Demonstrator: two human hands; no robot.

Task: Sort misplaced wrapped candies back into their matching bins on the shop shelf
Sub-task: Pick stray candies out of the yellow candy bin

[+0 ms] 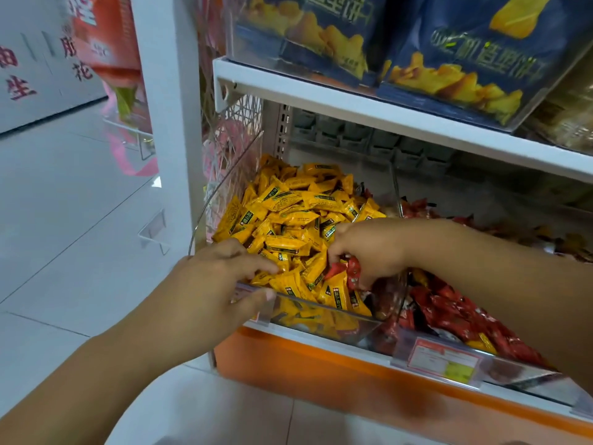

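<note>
- The left hand (221, 277) lies at the near left corner of the clear bin (321, 306). Its fingers are stretched almost straight and close together, resting on top of the yellow candies (288, 213). The thumb lies against the outer side of the near wall.
- The right hand (369, 248) reaches in from the right, over the near right part of the same bin. Its fingers are curled downward and pinch some red candies (348, 268). How many there are I cannot tell.
- The red candies are held just above the yellow heap, close to the clear wall which divides the two bins.
- The yellow candies fill the clear bin in a high heap, highest at the far side.
- To the right of the dividing wall is the red bin (449, 311), full of red wrapped candies. Near its front lies one yellow wrapper (481, 343) among the red ones.
- A price label (444, 361) sits in a clear holder at the near edge of the red bin.
- Under both bins runs an orange shelf front (305, 364).
- Above the bins is a white shelf board (353, 104), and on it stand blue snack bags (465, 59) behind a clear front.
- To the left of the shelf is a pale tiled floor (64, 220).
</note>
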